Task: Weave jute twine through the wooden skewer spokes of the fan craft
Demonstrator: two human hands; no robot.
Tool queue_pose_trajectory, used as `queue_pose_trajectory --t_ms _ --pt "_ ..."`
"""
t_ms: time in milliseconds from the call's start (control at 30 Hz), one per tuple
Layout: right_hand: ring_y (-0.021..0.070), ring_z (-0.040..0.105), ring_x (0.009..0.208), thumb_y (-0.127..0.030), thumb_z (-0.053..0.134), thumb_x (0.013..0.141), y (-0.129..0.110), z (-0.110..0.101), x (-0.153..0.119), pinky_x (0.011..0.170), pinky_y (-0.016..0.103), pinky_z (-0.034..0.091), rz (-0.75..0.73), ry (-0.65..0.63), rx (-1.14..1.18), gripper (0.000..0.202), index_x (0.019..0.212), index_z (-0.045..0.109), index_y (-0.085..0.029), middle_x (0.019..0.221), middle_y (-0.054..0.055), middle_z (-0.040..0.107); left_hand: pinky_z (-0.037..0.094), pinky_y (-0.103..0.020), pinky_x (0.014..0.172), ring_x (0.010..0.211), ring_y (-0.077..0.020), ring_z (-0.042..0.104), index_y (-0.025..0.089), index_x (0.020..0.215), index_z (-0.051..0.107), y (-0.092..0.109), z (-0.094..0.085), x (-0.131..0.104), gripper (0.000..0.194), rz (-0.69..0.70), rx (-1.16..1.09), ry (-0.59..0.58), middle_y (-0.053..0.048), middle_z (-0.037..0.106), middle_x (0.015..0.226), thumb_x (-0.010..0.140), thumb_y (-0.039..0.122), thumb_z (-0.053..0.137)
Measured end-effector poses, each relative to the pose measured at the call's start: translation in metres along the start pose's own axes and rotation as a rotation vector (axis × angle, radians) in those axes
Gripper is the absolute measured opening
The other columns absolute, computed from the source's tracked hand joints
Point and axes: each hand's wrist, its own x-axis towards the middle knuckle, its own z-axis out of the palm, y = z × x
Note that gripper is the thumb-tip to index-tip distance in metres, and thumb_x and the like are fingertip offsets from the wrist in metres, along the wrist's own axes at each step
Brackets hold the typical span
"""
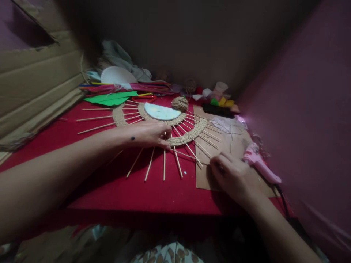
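Observation:
A half-round piece with a pale blue centre (162,111) lies on the red table, thin wooden sticks fanning out from it. An outer band of woven twine (189,137) runs across the sticks. My left hand (153,134) rests over this band, thumb and fingers pinched on it near the middle. From there a strand of twine (183,153) stretches right to my right hand (227,171), which is closed on its end over a brown board. Behind the pale centre sits a ball of twine (180,103).
Right of my right hand, a pink glue gun (260,164) lies on the brown board (205,179). Green sheets (109,98), red-handled scissors (144,98), a dark phone (218,110) and a small cup (220,88) line the back. Cardboard (35,80) stands at left.

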Motion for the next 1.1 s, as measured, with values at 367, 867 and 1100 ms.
queue_pose_trajectory --t_ms 367,867,1100 --pt "0.0158 0.051 0.068 -0.019 0.045 0.089 0.027 0.014 0.084 0.056 0.029 0.027 0.102 -0.063 -0.232 0.019 0.082 0.063 -0.017 0.088 0.007 0.065 0.031 -0.025 0.053 0.064 -0.0150 0.051 0.019 0.083 0.059 0.004 -0.004 -0.002 0.030 0.009 0.045 -0.009 -0.004 0.062 0.076 0.080 0.049 0.058" --pt "0.0135 0.053 0.070 -0.016 0.052 0.084 0.030 0.030 0.066 0.066 0.025 0.037 0.131 -0.117 0.219 0.011 0.076 0.060 -0.017 0.078 0.003 0.061 0.036 -0.028 0.062 0.077 -0.0193 0.056 0.025 0.096 0.062 0.001 -0.012 -0.018 0.028 0.049 0.236 0.067 -0.007 0.062 0.093 0.080 0.046 0.058" --pt "0.0121 0.049 0.066 -0.011 0.052 0.080 0.034 0.032 0.067 0.064 0.024 0.036 0.134 -0.115 0.305 0.013 0.072 0.059 -0.018 0.073 0.002 0.059 0.042 -0.034 0.078 0.094 -0.0244 0.054 0.016 0.105 0.056 0.036 0.006 0.009 0.037 0.086 0.191 0.228 -0.012 0.060 0.105 0.088 0.047 0.047"
